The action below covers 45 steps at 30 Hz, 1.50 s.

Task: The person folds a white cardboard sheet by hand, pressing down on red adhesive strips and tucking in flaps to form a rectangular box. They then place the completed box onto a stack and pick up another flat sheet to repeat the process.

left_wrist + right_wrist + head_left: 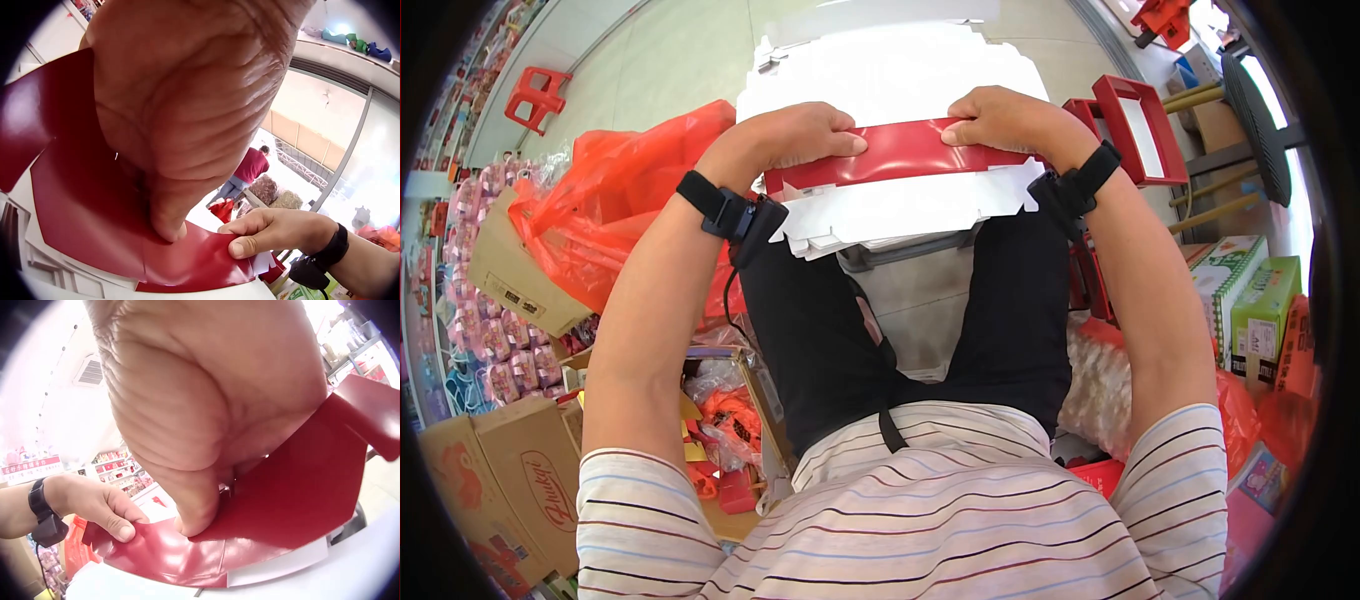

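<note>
The left hand [800, 136] and right hand [1015, 124] pinch the far edge of the red card [902, 158], well apart, thumbs on its glossy face; whether their other fingers are spread, I cannot tell. The card bends between them, lying across the white sheets [890, 75] toward their near edge.

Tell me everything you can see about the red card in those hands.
The red card looks like thin, glossy cardboard, with cut flaps and crease lines. It is bowed rather than flat. The left hand and right hand grip it, both thumbs on the shiny red face. White card sheets lie beyond it. Its reverse is hidden.
</note>
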{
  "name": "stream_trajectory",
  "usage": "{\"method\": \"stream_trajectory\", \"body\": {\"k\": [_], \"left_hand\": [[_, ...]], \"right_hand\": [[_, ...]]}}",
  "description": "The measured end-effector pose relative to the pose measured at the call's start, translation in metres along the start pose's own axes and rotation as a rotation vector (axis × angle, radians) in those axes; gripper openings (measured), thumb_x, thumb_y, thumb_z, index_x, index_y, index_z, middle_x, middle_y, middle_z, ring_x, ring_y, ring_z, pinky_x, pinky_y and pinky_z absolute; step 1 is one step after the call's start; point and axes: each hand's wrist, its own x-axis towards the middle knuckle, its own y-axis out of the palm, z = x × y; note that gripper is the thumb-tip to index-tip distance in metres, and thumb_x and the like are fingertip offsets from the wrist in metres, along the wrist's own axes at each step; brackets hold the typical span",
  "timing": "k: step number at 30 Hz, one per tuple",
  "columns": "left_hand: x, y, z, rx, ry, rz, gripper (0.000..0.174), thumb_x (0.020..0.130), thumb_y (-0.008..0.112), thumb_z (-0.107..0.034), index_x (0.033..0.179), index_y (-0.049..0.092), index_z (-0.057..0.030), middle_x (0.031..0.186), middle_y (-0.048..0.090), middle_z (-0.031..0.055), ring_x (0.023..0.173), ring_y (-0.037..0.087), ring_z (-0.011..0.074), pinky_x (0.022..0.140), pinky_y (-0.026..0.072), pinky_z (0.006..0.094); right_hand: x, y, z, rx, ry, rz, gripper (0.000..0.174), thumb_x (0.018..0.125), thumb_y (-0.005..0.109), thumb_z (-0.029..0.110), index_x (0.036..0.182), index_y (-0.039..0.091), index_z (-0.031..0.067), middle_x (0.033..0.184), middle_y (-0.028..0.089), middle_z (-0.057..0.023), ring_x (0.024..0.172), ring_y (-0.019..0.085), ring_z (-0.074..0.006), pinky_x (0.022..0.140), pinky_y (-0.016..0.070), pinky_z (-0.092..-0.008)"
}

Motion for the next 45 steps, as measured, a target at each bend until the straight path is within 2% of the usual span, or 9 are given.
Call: {"method": "stream_trajectory", "body": {"k": [6,12,16,22,28,31,34,37,45], "left_hand": [[-0.006,0.000,-0.006,-0.114,-0.064,0.022,0.035,0.107,0.064,-0.039,0.107,0.075,-0.0059,0.086,0.070,0.0015,0.078,0.062,0.0127,0.074,0.0512,0.0330],[-0.016,-0.003,-0.022,0.008,0.011,0.018,0.036,0.110,0.058,-0.038,0.116,0.071,-0.0051,0.095,0.070,0.0045,0.086,0.063,0.0160,0.077,0.0527,0.0355],[-0.018,0.012,-0.032,0.076,-0.001,-0.053,0.041,0.112,0.054,-0.040,0.110,0.068,-0.0016,0.089,0.065,0.0088,0.082,0.061,0.0198,0.078,0.0511,0.0372],[-0.005,0.018,-0.017,0.063,0.059,-0.079,0.043,0.112,0.054,-0.041,0.109,0.068,-0.0004,0.088,0.064,0.0088,0.081,0.060,0.0197,0.077,0.0501,0.0378],[-0.012,0.013,-0.023,0.049,0.034,-0.044,0.043,0.110,0.054,-0.041,0.108,0.070,-0.0010,0.088,0.064,0.0087,0.080,0.060,0.0185,0.075,0.0491,0.0377],[-0.012,0.014,-0.024,0.080,0.032,-0.034,0.042,0.109,0.054,-0.042,0.106,0.071,-0.0026,0.086,0.064,0.0081,0.078,0.059,0.0183,0.072,0.0482,0.0369],[-0.008,0.020,-0.016,0.046,0.096,-0.077,0.041,0.109,0.055,-0.042,0.103,0.071,-0.0040,0.085,0.064,0.0083,0.075,0.058,0.0189,0.069,0.0476,0.0364],[-0.010,0.019,-0.018,0.078,0.059,-0.106,0.042,0.105,0.059,-0.041,0.103,0.070,-0.0007,0.099,0.073,0.0177,0.091,0.069,0.0312,0.081,0.0529,0.0442],[-0.014,0.023,-0.004,0.094,0.097,-0.230,0.037,0.104,0.065,-0.037,0.103,0.068,-0.0006,0.087,0.070,0.0158,0.080,0.067,0.0258,0.073,0.0517,0.0403]], "right_hand": [[-0.001,-0.008,0.004,-0.021,0.026,0.083,0.034,0.098,0.071,0.034,0.109,0.078,0.0023,0.090,0.077,-0.0131,0.079,0.071,-0.0210,0.078,0.0561,-0.0363],[-0.013,-0.018,0.013,0.073,0.063,0.122,0.033,0.097,0.072,0.033,0.111,0.078,0.0035,0.095,0.079,-0.0099,0.082,0.071,-0.0191,0.080,0.0556,-0.0351],[-0.020,-0.023,0.017,0.076,0.121,0.180,0.043,0.097,0.071,0.039,0.126,0.078,0.0090,0.117,0.079,-0.0135,0.101,0.074,-0.0254,0.093,0.0543,-0.0399],[-0.016,-0.016,0.012,0.048,0.103,0.175,0.047,0.098,0.068,0.042,0.131,0.076,0.0092,0.123,0.078,-0.0141,0.108,0.073,-0.0274,0.098,0.0531,-0.0400],[-0.014,-0.013,0.011,-0.011,0.112,0.127,0.047,0.099,0.067,0.041,0.136,0.074,0.0113,0.125,0.077,-0.0139,0.111,0.073,-0.0283,0.100,0.0529,-0.0397],[-0.015,-0.011,0.014,-0.013,0.098,0.108,0.038,0.102,0.064,0.034,0.125,0.076,0.0060,0.104,0.079,-0.0138,0.090,0.075,-0.0224,0.087,0.0559,-0.0372],[-0.016,-0.017,0.021,-0.009,0.163,0.216,0.052,0.099,0.066,0.041,0.141,0.070,0.0099,0.133,0.073,-0.0157,0.116,0.071,-0.0289,0.102,0.0521,-0.0387],[-0.014,-0.004,0.009,0.001,0.031,0.079,0.039,0.102,0.064,0.034,0.123,0.074,0.0029,0.101,0.077,-0.0134,0.090,0.071,-0.0217,0.085,0.0545,-0.0373],[-0.016,0.004,0.001,0.031,-0.007,0.038,0.035,0.101,0.065,0.033,0.110,0.072,-0.0006,0.090,0.072,-0.0123,0.082,0.065,-0.0222,0.079,0.0519,-0.0389]]}}
